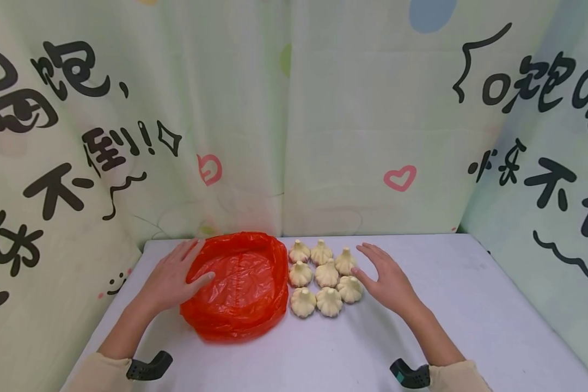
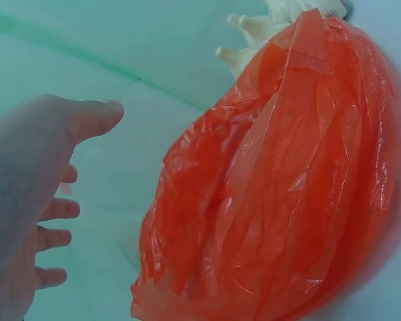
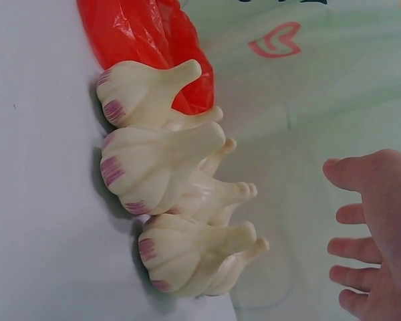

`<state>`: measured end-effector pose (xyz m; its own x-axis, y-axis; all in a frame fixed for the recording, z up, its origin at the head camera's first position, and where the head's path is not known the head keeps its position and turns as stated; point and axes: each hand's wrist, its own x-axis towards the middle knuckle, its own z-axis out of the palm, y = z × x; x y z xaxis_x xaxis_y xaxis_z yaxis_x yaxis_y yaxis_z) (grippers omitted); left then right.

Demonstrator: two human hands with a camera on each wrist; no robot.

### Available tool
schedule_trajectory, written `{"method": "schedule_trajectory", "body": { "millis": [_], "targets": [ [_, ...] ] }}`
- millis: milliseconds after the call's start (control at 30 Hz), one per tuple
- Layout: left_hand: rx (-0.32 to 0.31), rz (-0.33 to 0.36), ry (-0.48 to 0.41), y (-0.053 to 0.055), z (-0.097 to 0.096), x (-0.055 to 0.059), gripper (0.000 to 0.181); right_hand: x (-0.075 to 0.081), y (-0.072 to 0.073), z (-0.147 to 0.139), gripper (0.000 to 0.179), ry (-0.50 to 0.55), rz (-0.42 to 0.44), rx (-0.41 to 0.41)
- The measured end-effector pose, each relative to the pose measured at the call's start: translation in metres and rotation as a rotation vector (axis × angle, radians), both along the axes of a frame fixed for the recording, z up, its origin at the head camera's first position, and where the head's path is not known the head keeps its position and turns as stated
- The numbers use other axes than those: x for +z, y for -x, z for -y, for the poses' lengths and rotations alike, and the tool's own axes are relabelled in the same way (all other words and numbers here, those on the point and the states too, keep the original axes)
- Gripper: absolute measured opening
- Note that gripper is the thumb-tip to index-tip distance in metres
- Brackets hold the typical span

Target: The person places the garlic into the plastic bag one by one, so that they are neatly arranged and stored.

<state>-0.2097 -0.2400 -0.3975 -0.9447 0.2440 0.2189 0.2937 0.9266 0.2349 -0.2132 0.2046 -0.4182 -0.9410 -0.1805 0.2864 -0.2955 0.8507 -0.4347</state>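
One red plastic bag [image 1: 240,288] sits open-mouthed on the table [image 1: 480,305]: thin, slack, likely light and slippery; pinch at the rim. Left hand [image 1: 178,277] empty, fingers extended, near its left side. Eight garlic bulbs [image 1: 326,274] alongside: probably firm; grip bodies or necks. Right hand [image 1: 387,280] likewise empty, beside them.

A beige left sleeve [image 1: 100,374] and right sleeve [image 1: 458,377] meet a curved black left wrist mount [image 1: 149,367] and a similar right wrist mount [image 1: 414,375] bearing a small teal patch [image 1: 399,375].
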Motion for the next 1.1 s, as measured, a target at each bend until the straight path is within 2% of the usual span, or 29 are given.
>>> {"method": "schedule_trajectory", "body": {
  "millis": [267,600,1100],
  "targets": [
    [0.001,0.020,-0.057,-0.001,0.003,-0.004,0.083,-0.001,-0.001,0.003,0.057,0.027,-0.009,0.017],
    [0.045,0.085,-0.112,-0.004,0.008,-0.004,0.084,-0.005,0.000,0.004,0.058,0.042,0.001,0.013],
    [0.073,0.129,-0.191,-0.006,0.016,-0.010,0.087,-0.014,0.002,0.006,0.055,0.095,0.023,0.013]
  ]
}}
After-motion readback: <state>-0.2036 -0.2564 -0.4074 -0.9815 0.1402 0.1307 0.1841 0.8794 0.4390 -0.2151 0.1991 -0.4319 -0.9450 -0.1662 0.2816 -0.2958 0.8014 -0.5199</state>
